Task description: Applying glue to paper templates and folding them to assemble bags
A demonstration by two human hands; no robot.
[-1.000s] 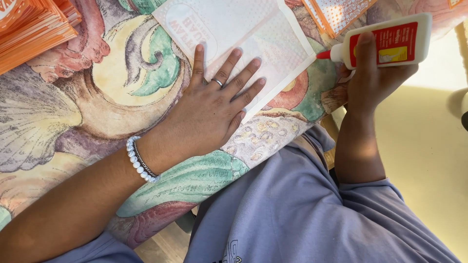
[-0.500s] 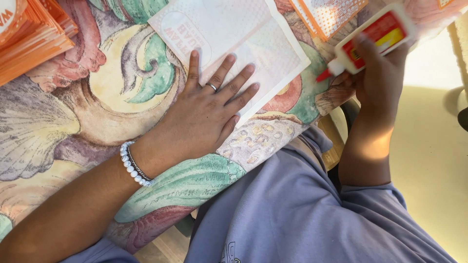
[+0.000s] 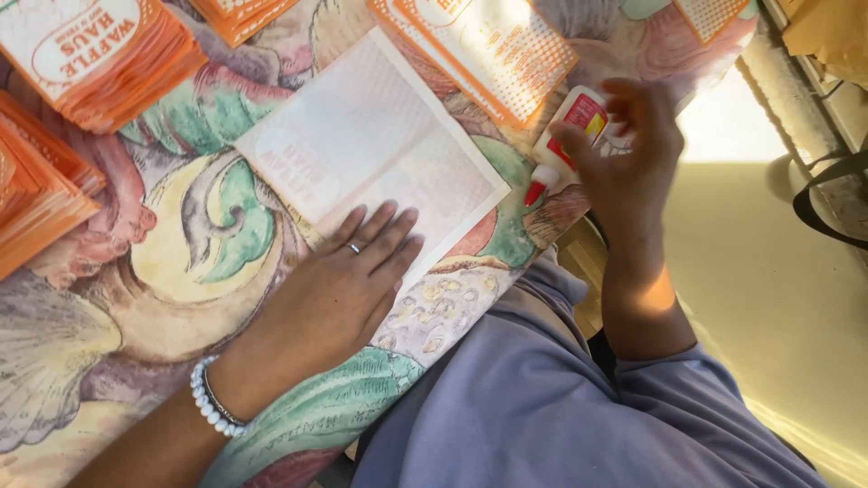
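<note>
My left hand lies flat, fingers spread, on the near edge of a white paper sheet that rests face down on the patterned table cover. A ring sits on one finger and a white bead bracelet circles the wrist. My right hand grips a white glue bottle with a red label. The bottle is tilted, and its red tip points down toward the table just right of the sheet's corner.
Stacks of orange-and-white printed paper sleeves lie at the far left and along the top edge. The table's edge runs diagonally past my lap in a grey-blue garment. A pale floor lies to the right.
My right hand has brought the glue bottle down and left, tipping its red tip toward the table near the sheet's corner. My left hand stays pressed on the sheet.
</note>
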